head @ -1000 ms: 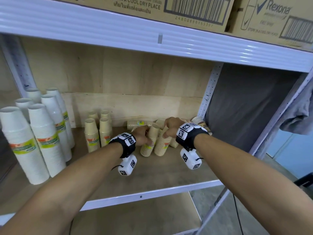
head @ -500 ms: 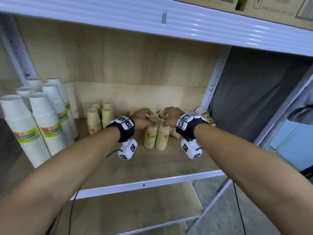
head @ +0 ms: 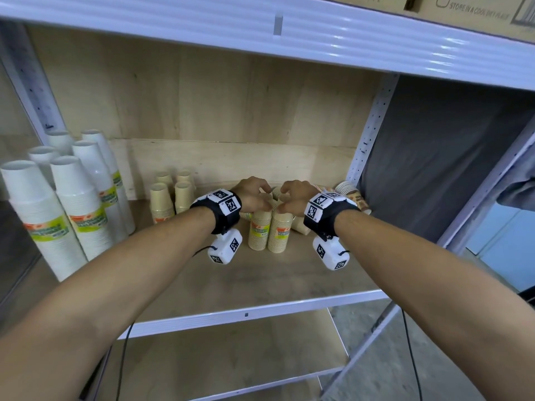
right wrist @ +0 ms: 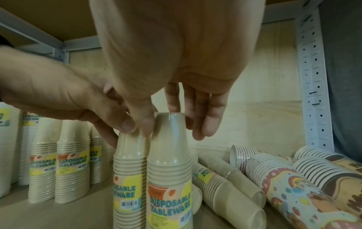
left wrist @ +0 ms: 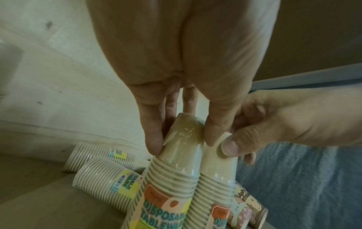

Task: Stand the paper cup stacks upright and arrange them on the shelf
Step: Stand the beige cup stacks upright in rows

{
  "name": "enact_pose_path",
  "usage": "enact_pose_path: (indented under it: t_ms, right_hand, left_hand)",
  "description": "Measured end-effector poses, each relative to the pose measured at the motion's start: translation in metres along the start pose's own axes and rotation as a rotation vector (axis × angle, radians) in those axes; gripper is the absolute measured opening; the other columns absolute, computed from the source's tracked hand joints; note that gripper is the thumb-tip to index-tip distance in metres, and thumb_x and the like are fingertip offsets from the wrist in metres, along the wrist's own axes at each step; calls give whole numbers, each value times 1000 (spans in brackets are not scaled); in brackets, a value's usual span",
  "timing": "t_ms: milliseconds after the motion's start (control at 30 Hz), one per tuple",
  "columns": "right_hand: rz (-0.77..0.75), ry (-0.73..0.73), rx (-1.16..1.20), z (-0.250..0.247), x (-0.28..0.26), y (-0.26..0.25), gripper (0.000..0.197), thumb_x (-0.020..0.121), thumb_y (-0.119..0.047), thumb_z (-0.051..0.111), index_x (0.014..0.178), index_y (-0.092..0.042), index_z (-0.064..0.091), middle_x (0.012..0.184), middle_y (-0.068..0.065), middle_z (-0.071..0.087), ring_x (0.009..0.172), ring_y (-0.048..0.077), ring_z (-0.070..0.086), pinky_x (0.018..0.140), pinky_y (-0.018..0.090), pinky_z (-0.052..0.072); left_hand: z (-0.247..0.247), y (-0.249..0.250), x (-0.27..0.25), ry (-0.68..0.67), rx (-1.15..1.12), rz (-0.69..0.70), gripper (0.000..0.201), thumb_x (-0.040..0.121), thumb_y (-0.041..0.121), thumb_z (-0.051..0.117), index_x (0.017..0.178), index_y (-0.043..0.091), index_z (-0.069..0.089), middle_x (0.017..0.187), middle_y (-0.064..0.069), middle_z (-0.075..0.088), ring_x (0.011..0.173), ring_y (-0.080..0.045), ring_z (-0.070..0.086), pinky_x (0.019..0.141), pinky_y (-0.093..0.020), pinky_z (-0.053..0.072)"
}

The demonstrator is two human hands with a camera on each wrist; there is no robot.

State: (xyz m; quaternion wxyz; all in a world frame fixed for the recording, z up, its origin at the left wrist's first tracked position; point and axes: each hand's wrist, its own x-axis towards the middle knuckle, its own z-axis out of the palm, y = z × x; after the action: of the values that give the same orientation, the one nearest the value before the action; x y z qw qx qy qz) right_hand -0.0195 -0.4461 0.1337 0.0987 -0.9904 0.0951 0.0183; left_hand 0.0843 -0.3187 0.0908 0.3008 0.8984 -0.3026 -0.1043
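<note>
Two beige paper cup stacks stand upright and touching in the middle of the shelf [head: 289,273]. My left hand [head: 256,195] pinches the top of the left stack [head: 259,231] between thumb and fingers [left wrist: 154,144]. My right hand [head: 291,198] curls round the top of the right stack [head: 280,234], thumb on one side and fingers [right wrist: 210,124] behind it. In the right wrist view the right stack [right wrist: 169,162] shows a "Disposable Tableware" label. More beige stacks [right wrist: 225,182] lie on their sides just right of the pair.
Several upright beige stacks [head: 170,198] stand at the back left, and tall white stacks [head: 72,204] beyond them. Patterned cup stacks [right wrist: 313,186] lie by the right post [head: 367,134]. Bare board runs to the shelf's front edge [head: 246,314].
The two stacks, tilted a second ago, now stand upright side by side. Both hands have shifted up to the stacks' tops.
</note>
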Motion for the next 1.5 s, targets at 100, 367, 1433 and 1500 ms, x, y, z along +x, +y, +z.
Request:
enact_pose_path:
  t_ms: [100, 367, 1433, 1500]
  right_hand:
    - [-15, -4, 4, -2, 1, 0, 44, 90, -29, 64, 127, -6, 58, 128, 9, 58, 116, 27, 56, 86, 28, 43]
    - [44, 11, 25, -2, 5, -5, 43, 84, -33, 70, 116, -5, 65, 118, 12, 65, 108, 27, 62, 84, 30, 49]
    - [-383, -98, 163, 19, 36, -150, 44, 73, -31, 81, 104, -4, 67, 95, 7, 63, 85, 21, 59, 64, 26, 44]
    - [-386, -86, 182, 23, 39, -156, 44, 72, -31, 81, 103, -4, 66, 98, 9, 65, 86, 22, 60, 67, 26, 45]
  left_hand:
    - [-1, 3, 1, 2, 29, 21, 46, 79, 23, 76, 123, 20, 63, 128, -3, 55, 117, -20, 54, 87, -28, 47]
    - [-8, 11, -2, -30, 85, 16, 41, 81, 18, 74, 121, 14, 65, 121, -5, 63, 103, -19, 59, 79, -26, 46]
    - [-124, -72, -111, 72, 184, -440, 32, 73, 2, 78, 103, 11, 71, 103, -9, 69, 92, -28, 69, 78, -41, 61]
    - [-125, -78, -115, 89, 166, -452, 32, 73, 1, 78, 103, 10, 70, 102, -7, 68, 93, -26, 68, 70, -34, 61]
